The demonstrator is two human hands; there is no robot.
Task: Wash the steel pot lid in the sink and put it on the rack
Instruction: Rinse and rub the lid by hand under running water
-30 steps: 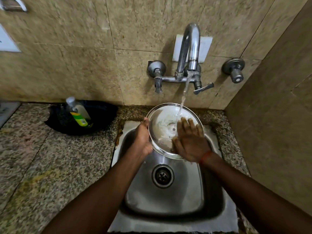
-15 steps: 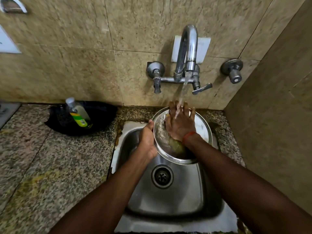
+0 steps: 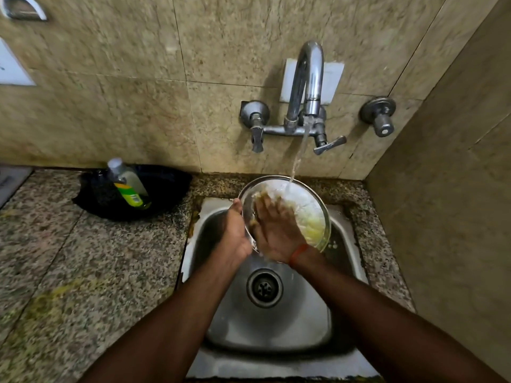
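Observation:
The round steel pot lid (image 3: 309,211) is held tilted over the back of the steel sink (image 3: 279,322), under a running stream of water. Yellowish residue and suds smear its inner face. My left hand (image 3: 235,233) grips the lid's left rim. My right hand (image 3: 273,230) lies flat on the lid's inner face, fingers spread and blurred. No rack is in view.
The chrome wall tap (image 3: 307,100) stands above the sink, a separate valve (image 3: 380,117) to its right. A dish soap bottle (image 3: 128,186) lies in a black pan (image 3: 166,189) on the granite counter (image 3: 83,272). A tiled side wall closes the right.
My right hand has slid from the lid's upper middle down to its lower left. The lid has tilted so that more of its right inner face shows.

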